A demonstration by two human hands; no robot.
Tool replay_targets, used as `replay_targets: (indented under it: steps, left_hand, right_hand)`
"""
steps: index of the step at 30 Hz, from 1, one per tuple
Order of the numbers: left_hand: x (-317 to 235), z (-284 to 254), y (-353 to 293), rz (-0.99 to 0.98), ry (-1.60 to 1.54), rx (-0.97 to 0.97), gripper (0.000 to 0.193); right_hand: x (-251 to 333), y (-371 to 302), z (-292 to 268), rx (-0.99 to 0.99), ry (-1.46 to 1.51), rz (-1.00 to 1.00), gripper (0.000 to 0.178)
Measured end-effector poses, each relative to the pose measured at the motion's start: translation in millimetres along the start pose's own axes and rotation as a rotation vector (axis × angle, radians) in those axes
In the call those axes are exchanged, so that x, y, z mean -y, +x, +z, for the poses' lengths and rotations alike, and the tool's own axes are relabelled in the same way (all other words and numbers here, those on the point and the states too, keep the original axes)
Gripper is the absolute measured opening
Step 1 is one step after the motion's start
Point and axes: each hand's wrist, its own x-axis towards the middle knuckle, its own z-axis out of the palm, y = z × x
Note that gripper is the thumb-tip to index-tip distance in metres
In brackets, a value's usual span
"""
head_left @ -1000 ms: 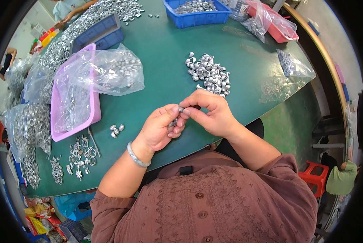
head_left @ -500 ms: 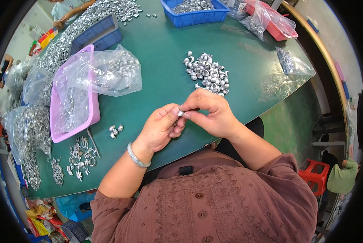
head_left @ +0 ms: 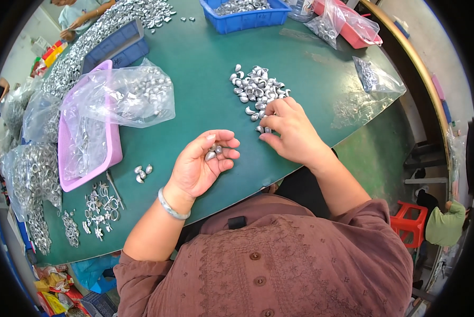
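My left hand [head_left: 199, 164] is turned palm up with curled fingers, cradling a few small silver shell-shaped metal pieces [head_left: 211, 155]. A bangle circles that wrist. To the right, my right hand [head_left: 295, 132] reaches down at the near edge of a loose pile of similar curved metal pieces [head_left: 258, 84]. Its thumb and fingers are apart, with a couple of pieces beside the fingertips; whether they grip one is partly hidden. A small group of the same pieces [head_left: 140, 174] lies on the green table [head_left: 205, 100], left of my left hand.
Left stand a lilac basket [head_left: 116, 148] with a clear bag [head_left: 163, 100] of pieces, and ring-like metal parts [head_left: 102, 206]. Farther back are a blue tray [head_left: 247, 21], a blue bin [head_left: 126, 50] and a large heap [head_left: 83, 58]. A red basket [head_left: 353, 34] sits far right.
My hands have parted from the piece they both held. My right hand has moved to the pile; my left has opened somewhat, showing pieces in its palm.
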Motion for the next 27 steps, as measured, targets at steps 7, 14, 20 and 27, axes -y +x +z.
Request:
replay_targets:
  steps: [7,14,20,27]
  left_hand:
    - [1,1,-1,-0.039,0.186,-0.116,0.018]
    - [2,2,-2,-0.113,0.286,-0.128,0.014]
    - [3,8,-2,-0.056,0.320,-0.159,0.018]
    - [3,6,-3,-0.071,0.312,-0.146,0.019]
  right_hand:
    - [1,-4,18,-0.119,0.051,-0.025,0.008]
    - [1,-3,20,-0.140,0.028,-0.049,0.003]
    - [0,-4,19,-0.089,-0.017,-0.023,0.006]
    - [10,1,20,-0.174,0.471,0.105,0.007]
